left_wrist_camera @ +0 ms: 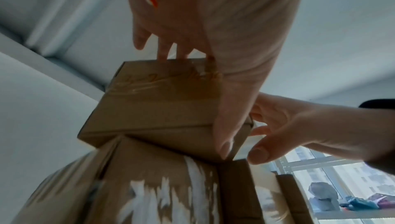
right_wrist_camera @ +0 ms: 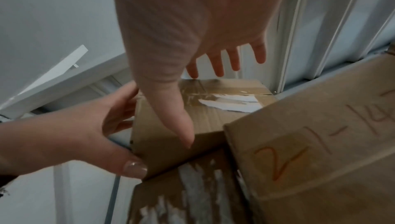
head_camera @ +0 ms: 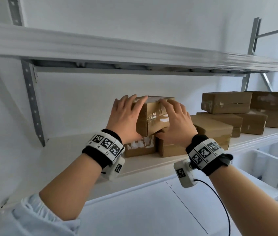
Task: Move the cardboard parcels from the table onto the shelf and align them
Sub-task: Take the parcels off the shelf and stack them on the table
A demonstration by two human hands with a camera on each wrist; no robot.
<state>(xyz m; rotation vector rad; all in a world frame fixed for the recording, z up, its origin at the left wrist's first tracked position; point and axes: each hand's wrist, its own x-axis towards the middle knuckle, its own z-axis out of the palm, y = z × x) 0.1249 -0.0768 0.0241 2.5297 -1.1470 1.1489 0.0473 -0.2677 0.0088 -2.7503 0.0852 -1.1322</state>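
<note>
Two hands, left hand (head_camera: 123,116) and right hand (head_camera: 174,121), fingers spread, clasp taped parcel (head_camera: 149,114) from either side, squaring it atop lower parcels (head_camera: 140,145) near shelf (head_camera: 83,150) left end.

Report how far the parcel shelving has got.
Done: several parcels already sit on the shelf, stacked at the right and in a lower row in front. In hand: the left hand and right hand hold the top parcel by its sides; it sits skewed across two lower parcels, so it is not yet aligned. Left: squaring it up. The table is out of view, so any remaining parcels cannot be counted.
</note>
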